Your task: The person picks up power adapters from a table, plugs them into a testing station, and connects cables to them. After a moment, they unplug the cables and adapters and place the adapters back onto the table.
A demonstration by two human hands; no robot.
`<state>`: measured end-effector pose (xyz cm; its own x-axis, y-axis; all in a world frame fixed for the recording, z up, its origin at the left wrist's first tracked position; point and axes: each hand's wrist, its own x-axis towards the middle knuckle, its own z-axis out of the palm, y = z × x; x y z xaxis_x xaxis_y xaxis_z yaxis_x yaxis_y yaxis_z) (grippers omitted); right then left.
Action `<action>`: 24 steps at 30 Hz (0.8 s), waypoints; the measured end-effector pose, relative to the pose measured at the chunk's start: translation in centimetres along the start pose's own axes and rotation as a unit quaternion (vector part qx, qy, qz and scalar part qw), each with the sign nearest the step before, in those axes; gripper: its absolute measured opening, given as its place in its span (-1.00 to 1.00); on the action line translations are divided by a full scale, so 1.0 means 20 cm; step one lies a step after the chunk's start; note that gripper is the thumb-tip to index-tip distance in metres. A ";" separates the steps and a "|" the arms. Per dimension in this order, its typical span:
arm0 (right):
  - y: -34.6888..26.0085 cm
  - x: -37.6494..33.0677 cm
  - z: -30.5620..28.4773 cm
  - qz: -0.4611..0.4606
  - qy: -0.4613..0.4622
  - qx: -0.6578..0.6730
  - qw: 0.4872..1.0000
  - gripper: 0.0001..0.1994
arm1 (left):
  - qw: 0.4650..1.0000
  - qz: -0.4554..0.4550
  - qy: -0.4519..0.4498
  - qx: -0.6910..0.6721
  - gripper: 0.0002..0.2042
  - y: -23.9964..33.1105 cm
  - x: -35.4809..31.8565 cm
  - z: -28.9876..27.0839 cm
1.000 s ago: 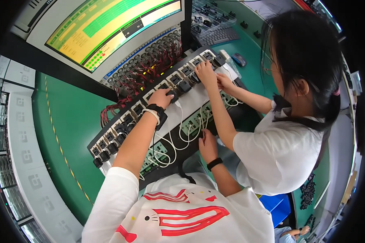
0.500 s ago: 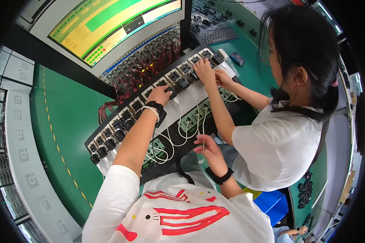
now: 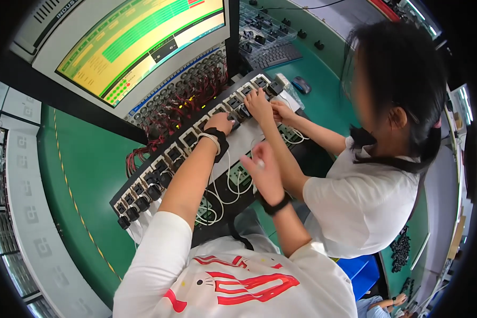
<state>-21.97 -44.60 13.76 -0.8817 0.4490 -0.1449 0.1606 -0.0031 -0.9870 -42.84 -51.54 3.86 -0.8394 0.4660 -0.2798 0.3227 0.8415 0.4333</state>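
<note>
A long rack of sockets [image 3: 190,139] runs diagonally before me, with several black power adapters [image 3: 153,192] plugged in along it. My left hand [image 3: 219,123] reaches to the upper middle of this row, its fingers closed around a black power adapter [image 3: 235,126] that they partly cover. Above the rack's near side, my right hand [image 3: 267,175] is raised, thumb and fingers pinching a small white cable end [image 3: 260,164]. White cables [image 3: 230,197] loop down below the rack to green circuit boards [image 3: 238,176].
At my right a co-worker's hands [image 3: 261,107] work at the rack's far end, their forearm close to my right hand. Behind the rack stand a lit monitor [image 3: 143,47] and red wiring [image 3: 196,100]. A keyboard [image 3: 278,55], a mouse [image 3: 301,85] and a blue bin [image 3: 359,275] lie farther right.
My right hand has risen toward the rack and its fingers have closed on the white cable end. My left hand has shifted slightly right along the row, still at an adapter.
</note>
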 end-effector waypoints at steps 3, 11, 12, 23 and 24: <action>0.56 0.34 0.01 0.096 0.044 0.012 0.994 -0.65 | 0.998 0.008 -0.052 -0.016 -0.59 0.12 0.00 -0.02; 0.87 0.60 0.15 0.095 0.067 -0.096 0.989 -0.63 | 0.997 -0.008 -0.051 -0.057 -0.52 0.08 0.00 -0.04; 0.86 0.60 0.16 0.095 0.063 -0.096 0.989 -0.63 | 0.997 -0.008 -0.051 -0.064 -0.52 0.07 0.00 -0.05; 0.77 0.52 0.17 0.071 0.096 -0.079 0.990 -0.66 | 0.996 -0.012 -0.067 -0.064 -0.54 0.05 0.01 -0.05; 0.76 0.52 0.16 0.048 0.107 -0.096 0.988 -0.65 | 0.996 -0.014 -0.071 -0.053 -0.56 0.06 0.01 -0.05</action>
<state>-30.01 -42.84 -3.02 -0.7482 0.6331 -0.1982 0.3379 0.1066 -0.9351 -42.97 -50.70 5.25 -0.7752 0.4824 -0.4080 0.2457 0.8251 0.5088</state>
